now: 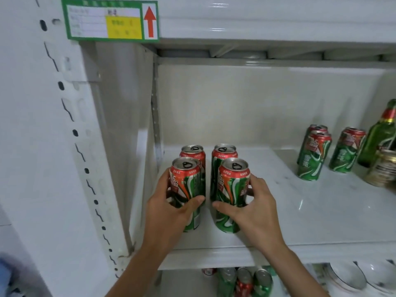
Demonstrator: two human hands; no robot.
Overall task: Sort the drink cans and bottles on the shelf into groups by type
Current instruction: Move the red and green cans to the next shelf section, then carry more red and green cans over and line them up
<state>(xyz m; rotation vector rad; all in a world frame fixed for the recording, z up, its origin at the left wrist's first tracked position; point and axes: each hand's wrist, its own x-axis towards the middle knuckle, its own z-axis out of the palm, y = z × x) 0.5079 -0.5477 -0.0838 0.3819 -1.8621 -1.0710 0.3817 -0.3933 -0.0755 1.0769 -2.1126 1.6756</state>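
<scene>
- Four green-and-red cans stand grouped at the shelf (278, 211) left end, beside the upright post (70, 146).
- left hand (169, 209) wraps the front-left can (187, 189); right hand (252, 209) wraps the front-right can (232, 194).
- Likely rigid, smooth, slippery; mid-body hold suits.
- More cans (312, 155) and a green bottle (379, 138) stand well apart from the post.

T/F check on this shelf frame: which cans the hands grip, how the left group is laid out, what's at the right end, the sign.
1. Each hand grips a front can. True: the left hand holds the front-left can, the right hand holds the front-right can.
2. The left group is six cans. False: four, two in front and two behind.
3. A green glass bottle stands at the right end. True.
4. All cans at the right lie on their sides. False: the green-and-red cans there stand upright.
5. The sign's arrow points down. False: it points up.
</scene>
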